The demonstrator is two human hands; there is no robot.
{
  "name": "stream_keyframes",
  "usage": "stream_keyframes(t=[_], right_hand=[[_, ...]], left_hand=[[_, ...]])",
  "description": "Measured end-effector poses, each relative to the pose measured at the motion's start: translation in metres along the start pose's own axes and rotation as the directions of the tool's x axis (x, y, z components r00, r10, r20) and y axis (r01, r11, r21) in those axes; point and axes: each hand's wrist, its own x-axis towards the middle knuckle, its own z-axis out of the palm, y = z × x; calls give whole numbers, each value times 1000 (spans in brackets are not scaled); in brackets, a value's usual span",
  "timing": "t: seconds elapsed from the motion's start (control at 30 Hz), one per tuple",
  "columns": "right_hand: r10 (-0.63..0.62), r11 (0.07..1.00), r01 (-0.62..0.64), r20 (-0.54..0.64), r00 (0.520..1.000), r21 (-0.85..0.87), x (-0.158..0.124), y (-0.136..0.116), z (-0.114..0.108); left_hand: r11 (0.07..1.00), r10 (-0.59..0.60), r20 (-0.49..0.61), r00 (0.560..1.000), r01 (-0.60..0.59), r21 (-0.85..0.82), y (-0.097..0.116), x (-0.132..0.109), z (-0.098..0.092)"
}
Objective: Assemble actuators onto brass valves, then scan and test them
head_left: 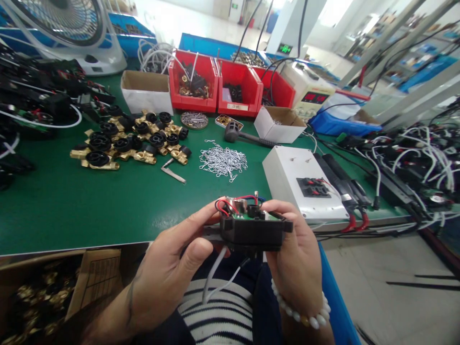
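Both my hands hold a small black plastic module (251,232) over the front edge of the green table (72,206). A green circuit board with red, black and blue wires shows on the module's top, and white and grey cables hang from its underside. My left hand (168,273) grips the module's left side, thumb on the front face. My right hand (296,258), with a white bead bracelet on the wrist, closes round the module's right end.
Brass valve fittings with black caps (132,141) lie in a heap at the left. A pile of small wire clips (223,160) sits mid-table. A white test box (302,182) stands right of them. Red bins (219,84), cardboard boxes and a fan (64,28) line the back.
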Motion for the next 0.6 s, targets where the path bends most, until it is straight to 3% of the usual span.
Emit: stream_keyframes(t=[0.23, 0.6], right_hand=[[56, 996, -57, 16, 998, 63, 0, 3, 0], [202, 973, -208, 67, 977, 98, 1, -2, 3]], left_hand=[[1000, 12, -7, 1000, -12, 16, 8, 1, 0], [994, -96, -49, 994, 93, -58, 11, -2, 0]])
